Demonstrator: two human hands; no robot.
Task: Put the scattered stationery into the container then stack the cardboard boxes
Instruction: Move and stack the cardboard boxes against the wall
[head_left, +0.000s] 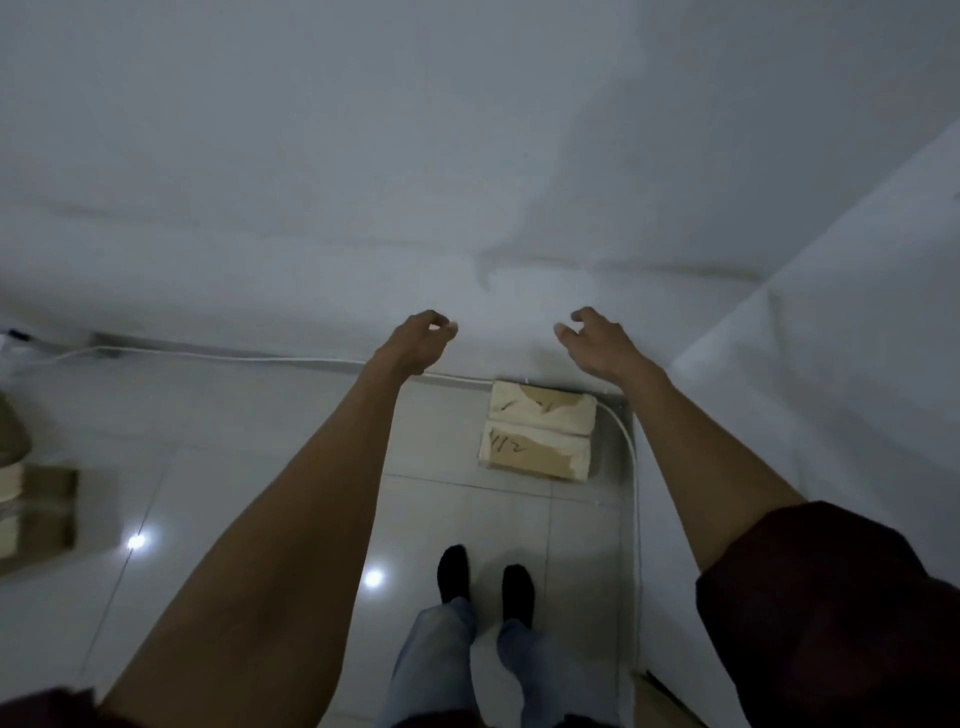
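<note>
Grip: the left hand (423, 340) and the right hand (597, 343) reach forward at arm's length. The fingers are loosely curled and parted from the thumbs, clamped on nothing.
Behind the hands: a pale wall (467, 156).
Task's thing: a taped cardboard box (537, 431) lies on the tiled floor (260, 467) in the corner, against the foot of the wall. It is below and between the two hands, and neither touches it. A seam crosses its top; one box or two side by side cannot be told.
More cardboard: blurred side boxes (36, 512) sit at the floor's left edge, apparently piled.
Stationery and container: not in view.
Step in hand: by appearances, the reach for the corner box, ahead of stacking.
Doing it well: it probably calls for crouching, a hand on each opposite side and a level lift. The white cable (234, 357) along the wall's foot bends round the box's right side and could snag.
Stance: feet (485, 579) in dark socks stand near the box.
</note>
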